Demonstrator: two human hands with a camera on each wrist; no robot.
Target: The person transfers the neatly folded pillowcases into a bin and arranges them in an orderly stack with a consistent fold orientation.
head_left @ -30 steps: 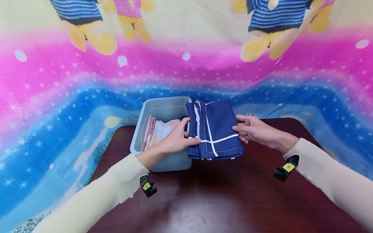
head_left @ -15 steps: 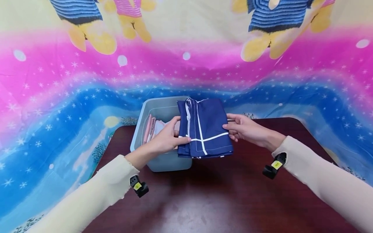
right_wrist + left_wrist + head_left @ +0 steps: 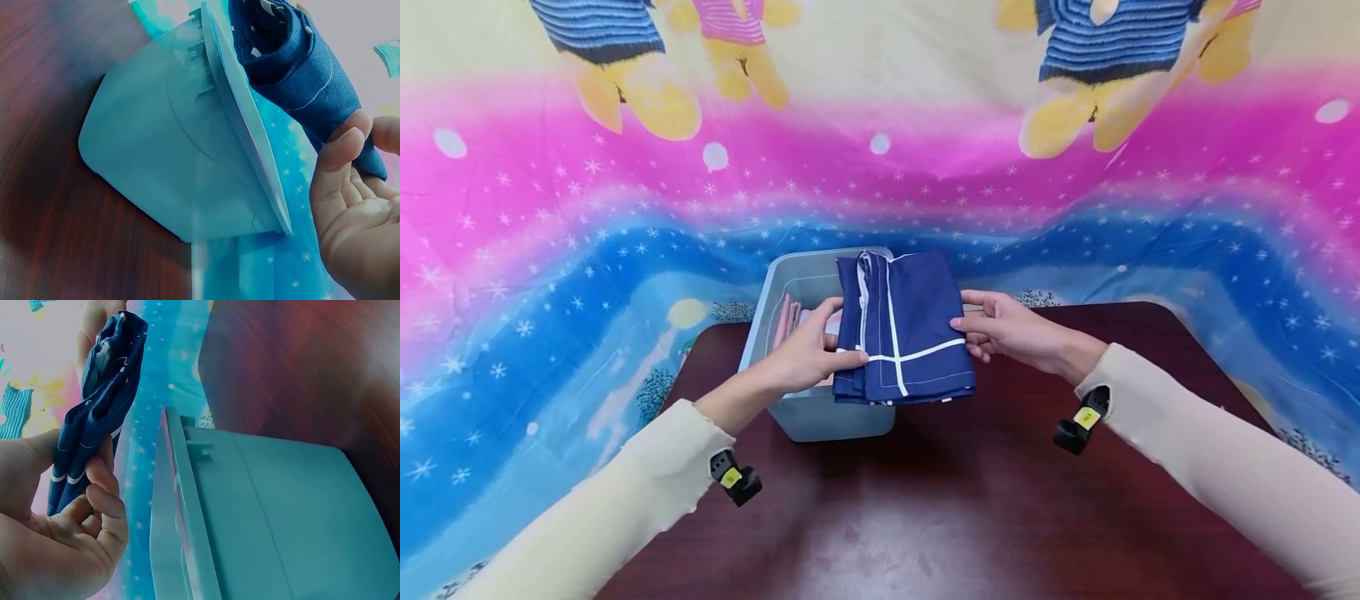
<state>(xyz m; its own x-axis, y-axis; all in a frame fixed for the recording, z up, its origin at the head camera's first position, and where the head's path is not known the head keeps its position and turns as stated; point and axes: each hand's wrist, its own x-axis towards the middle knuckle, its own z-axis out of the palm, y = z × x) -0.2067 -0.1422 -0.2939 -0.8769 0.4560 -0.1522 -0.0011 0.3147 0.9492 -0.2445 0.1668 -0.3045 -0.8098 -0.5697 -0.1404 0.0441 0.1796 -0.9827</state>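
A navy blue folded cloth (image 3: pixel 925 308) with white stripes and a white-edged fold is held up by both hands. On its left edge my left hand (image 3: pixel 808 350) pinches it, thumb on top and fingers beneath. The right hand (image 3: pixel 1018 333) grips the opposite edge in the same way. Under the cloth's left part stands a grey-blue plastic bin (image 3: pixel 842 421), its opening partly hidden. Pink folded cloth (image 3: pixel 786 321) shows inside the bin at the left. In the left wrist view, layers of the navy cloth (image 3: pixel 94 419) show above the bin's rim (image 3: pixel 187 506).
The bin stands on a dark reddish-brown table (image 3: pixel 1000 483). Behind and beside the table hangs a patterned curtain (image 3: pixel 880 183) in pink, blue and cream. Each wrist wears a small black camera, one on the left sleeve (image 3: pixel 610 492) side and one on the right.
Both hands have carried the navy folded cloth leftward, so it covers more of the bin's opening. Less of the pale cloth inside the bin shows. The grip looks the same.
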